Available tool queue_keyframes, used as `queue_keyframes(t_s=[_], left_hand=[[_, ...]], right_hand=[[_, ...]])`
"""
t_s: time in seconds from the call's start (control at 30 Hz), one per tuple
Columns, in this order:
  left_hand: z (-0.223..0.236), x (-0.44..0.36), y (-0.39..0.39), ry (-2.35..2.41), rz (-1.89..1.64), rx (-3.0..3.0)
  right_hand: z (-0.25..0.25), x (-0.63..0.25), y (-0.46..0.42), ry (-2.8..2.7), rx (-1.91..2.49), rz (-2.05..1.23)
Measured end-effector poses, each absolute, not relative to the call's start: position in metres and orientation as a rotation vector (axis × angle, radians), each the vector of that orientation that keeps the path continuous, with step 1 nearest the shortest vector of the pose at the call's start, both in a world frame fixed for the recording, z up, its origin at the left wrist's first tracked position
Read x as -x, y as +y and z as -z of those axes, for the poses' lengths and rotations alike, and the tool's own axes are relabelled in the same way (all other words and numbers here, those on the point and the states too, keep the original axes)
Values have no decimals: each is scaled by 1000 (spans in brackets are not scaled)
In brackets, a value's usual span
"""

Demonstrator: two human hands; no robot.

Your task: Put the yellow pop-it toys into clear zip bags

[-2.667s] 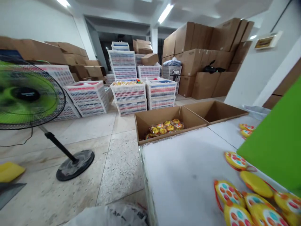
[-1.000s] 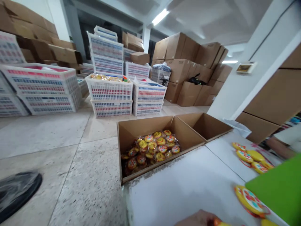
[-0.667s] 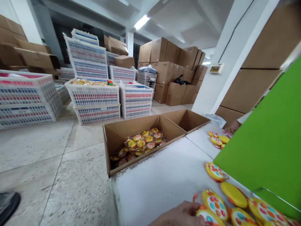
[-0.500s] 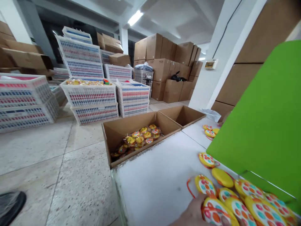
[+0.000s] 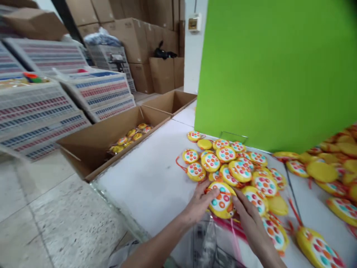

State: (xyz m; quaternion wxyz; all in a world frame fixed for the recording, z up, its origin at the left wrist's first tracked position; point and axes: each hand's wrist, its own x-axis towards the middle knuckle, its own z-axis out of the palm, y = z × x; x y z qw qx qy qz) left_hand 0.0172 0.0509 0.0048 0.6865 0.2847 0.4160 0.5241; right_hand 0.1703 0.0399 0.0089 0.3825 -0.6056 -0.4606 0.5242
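Yellow dotted toy [image 5: 221,204] sits between my two hands, close to the table's [image 5: 145,186] near edge. Half a second ago only my left hand [image 5: 198,204] showed, reaching into the toys; since then my right hand [image 5: 248,216] has come in and my view has swung right onto the green panel [image 5: 273,74]. That makes it two-handed work: I have one toy singled out on the near side of the other toys [image 5: 211,162].

My left hand is closed on the toy's left rim, thumb across its dotted face by the orange cord. My right is partly open along the opposite rim; whether it grips or only touches, I can't tell. Clear plastic [image 5: 208,238] lies just below, toward me. Well apart, a carton [image 5: 92,138] stands against the table's left edge.
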Motion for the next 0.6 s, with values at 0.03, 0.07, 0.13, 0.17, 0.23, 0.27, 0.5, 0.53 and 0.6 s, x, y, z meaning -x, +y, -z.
queue_keyframes(t_s=[0.03,0.07,0.13,0.17,0.23,0.27,0.5,0.53,0.6], left_hand=[[-4,-23,51,948,-1149,-685],[-4,-28,50,956,-1114,-733],[-5,-38,47,1016,-1049,-818],[-7,-43,46,1067,-1010,-857],[-11,-53,43,1171,-924,-927],[-13,-58,42,1215,-881,-957],[-13,-84,52,1301,-799,-1051],[-13,-87,57,1279,-814,-1010],[-18,-93,71,1227,-895,-861]], right_hand=[[-11,-176,37,-1148,1526,-1345],[-12,-183,34,-1130,1506,-1339],[-13,-196,30,-1137,1465,-1302],[-12,-202,30,-1161,1443,-1272],[-9,-212,31,-1229,1408,-1211],[-7,-215,32,-1260,1399,-1183],[-1,-236,24,-1355,1422,-1039],[0,-247,22,-1358,1454,-998],[3,-282,21,-1343,1577,-859]])
